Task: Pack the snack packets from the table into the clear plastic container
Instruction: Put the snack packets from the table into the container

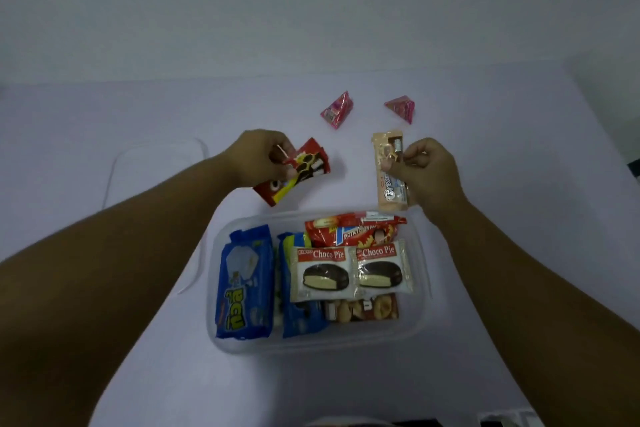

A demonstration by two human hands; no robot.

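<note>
Across the pale worktop [104, 121] I see everything laid out under my head camera. Clear plastic container [420, 291] sits nearest me, centre, already holding packets: two blue biscuit packs [244, 282] standing along its left side, a red potato snack bag [356, 229] at the far end, two Choco Pie packets [323, 272] side by side on top, and a brown packet [363, 310] partly under them. Clear lid [156, 163] lies flat to the left, partly behind my left forearm.

My left hand [258, 158] grips a red biscuit packet [294, 173], fingers curled round its upper end, just beyond the container's far-left corner. My right hand [427, 166] pinches a beige cream-wafer packet [389, 172] by its long edge, just past the far-right corner; I cannot tell whether either packet touches the worktop.

Farther out, two small pink triangular packets [337, 110] lie apart from each other.
</note>
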